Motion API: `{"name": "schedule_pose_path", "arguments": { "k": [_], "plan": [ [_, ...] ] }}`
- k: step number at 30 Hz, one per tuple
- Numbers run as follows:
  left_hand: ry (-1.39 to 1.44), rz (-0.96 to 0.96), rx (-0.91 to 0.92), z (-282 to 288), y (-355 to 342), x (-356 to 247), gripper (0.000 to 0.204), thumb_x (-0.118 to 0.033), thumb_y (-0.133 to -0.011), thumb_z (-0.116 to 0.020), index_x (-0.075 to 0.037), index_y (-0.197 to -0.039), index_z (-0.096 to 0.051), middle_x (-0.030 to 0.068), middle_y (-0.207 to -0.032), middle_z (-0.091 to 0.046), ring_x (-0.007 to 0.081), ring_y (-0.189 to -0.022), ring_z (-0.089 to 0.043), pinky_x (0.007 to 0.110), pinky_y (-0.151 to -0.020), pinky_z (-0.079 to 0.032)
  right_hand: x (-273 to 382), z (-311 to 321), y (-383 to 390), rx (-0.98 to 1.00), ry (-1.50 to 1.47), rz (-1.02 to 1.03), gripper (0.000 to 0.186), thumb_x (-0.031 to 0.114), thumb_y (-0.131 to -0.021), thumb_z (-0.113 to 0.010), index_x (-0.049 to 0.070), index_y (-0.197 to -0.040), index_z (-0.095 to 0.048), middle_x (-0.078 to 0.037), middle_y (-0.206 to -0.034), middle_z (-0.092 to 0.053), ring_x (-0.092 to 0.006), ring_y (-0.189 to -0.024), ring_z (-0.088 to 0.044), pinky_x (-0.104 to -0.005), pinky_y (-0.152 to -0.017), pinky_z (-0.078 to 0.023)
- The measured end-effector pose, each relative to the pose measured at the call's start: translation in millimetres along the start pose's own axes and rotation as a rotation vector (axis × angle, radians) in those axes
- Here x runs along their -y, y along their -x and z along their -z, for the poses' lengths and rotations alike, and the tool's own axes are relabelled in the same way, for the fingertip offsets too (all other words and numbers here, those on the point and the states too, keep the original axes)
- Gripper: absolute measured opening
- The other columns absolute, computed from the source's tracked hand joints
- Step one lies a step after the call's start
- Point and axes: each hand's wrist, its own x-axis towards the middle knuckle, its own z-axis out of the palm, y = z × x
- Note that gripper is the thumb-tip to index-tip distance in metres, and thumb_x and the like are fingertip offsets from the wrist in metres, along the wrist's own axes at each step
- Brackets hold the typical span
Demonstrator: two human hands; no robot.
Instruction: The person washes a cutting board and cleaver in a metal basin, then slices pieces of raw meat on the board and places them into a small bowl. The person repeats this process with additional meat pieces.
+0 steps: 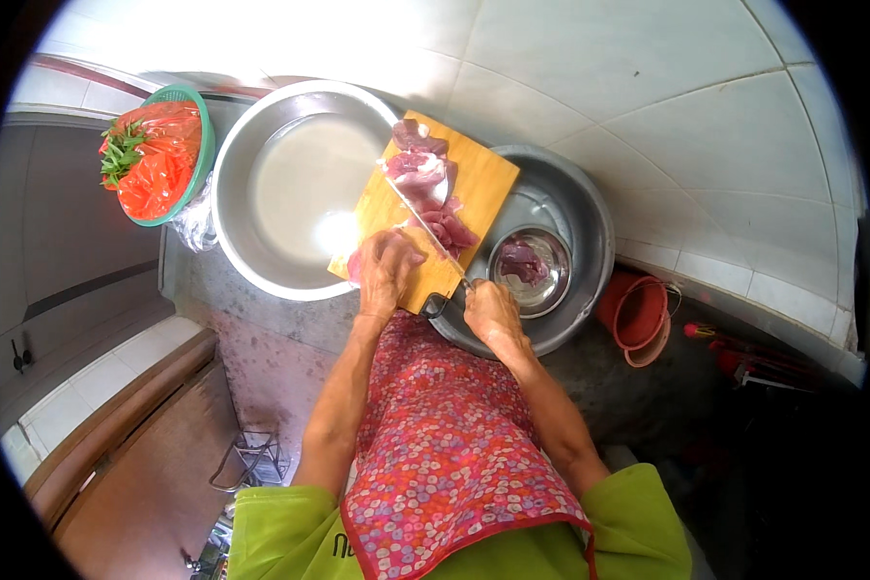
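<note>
A wooden cutting board [488, 179] lies at a slant across the rims of two metal basins. Several pieces of raw red meat [420, 176] are spread over its far and middle part. My right hand [491, 311] is closed round the handle of a knife [427, 229], whose thin blade runs up and left along the meat. At the board's near left, my left hand [387, 268] presses down with bent fingers on a piece of meat [355, 267], mostly hidden beneath it. A metal bowl [564, 253] with more meat [522, 263] sits in the right basin.
Cloudy water fills the left basin [230, 213]; the right basin [594, 208] is darker grey. A green basket [206, 159] with a red plastic bag and green leaves stands at far left. Red buckets [641, 314] are at right, below the tiled wall [715, 145].
</note>
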Motion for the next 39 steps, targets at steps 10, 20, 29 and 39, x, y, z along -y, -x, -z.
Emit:
{"name": "schedule_pose_path", "arguments": {
  "k": [10,20,29,39],
  "plan": [
    [-0.068,-0.013,0.080,2.6,0.5,7.5,0.026,-0.010,-0.072,-0.069,-0.004,-0.096,-0.063,0.0117,-0.102,-0.058,0.0310,-0.094,-0.055,0.042,-0.081,-0.043,11.5,30.3,-3.8,-0.060,-0.041,0.065,0.021,0.014,-0.085,-0.052,-0.001,-0.093,-0.064,-0.026,-0.080,-0.063,-0.0431,-0.082,-0.062,-0.0501,-0.075,-0.048],
    [-0.110,-0.048,0.130,9.8,-6.0,10.5,0.029,-0.011,-0.070,-0.071,-0.004,-0.097,-0.064,0.0104,-0.100,-0.059,0.0305,-0.089,-0.057,0.041,-0.077,-0.044,1.5,1.6,12.5,0.035,0.092,0.121,0.016,0.011,-0.083,-0.051,0.000,-0.088,-0.061,-0.025,-0.080,-0.063,-0.0441,-0.080,-0.062,-0.0524,-0.075,-0.047],
    [-0.085,-0.023,0.154,10.1,-6.2,2.7,0.030,-0.007,-0.069,-0.069,-0.003,-0.099,-0.063,0.0122,-0.097,-0.058,0.0326,-0.089,-0.056,0.042,-0.077,-0.044,10.0,-19.8,-9.7,0.165,0.099,0.015,0.017,0.004,-0.074,-0.055,-0.003,-0.087,-0.063,-0.028,-0.085,-0.063,-0.0443,-0.087,-0.061,-0.0499,-0.080,-0.047],
    [-0.067,0.002,0.079,8.0,-2.8,8.4,0.029,-0.014,-0.073,-0.070,-0.003,-0.098,-0.061,0.0140,-0.100,-0.059,0.0323,-0.092,-0.057,0.041,-0.079,-0.045,-30.5,-8.7,24.9,0.086,-0.040,-0.066,0.017,0.012,-0.080,-0.055,-0.001,-0.087,-0.064,-0.026,-0.085,-0.063,-0.0434,-0.085,-0.061,-0.0505,-0.078,-0.047]
  ]
}}
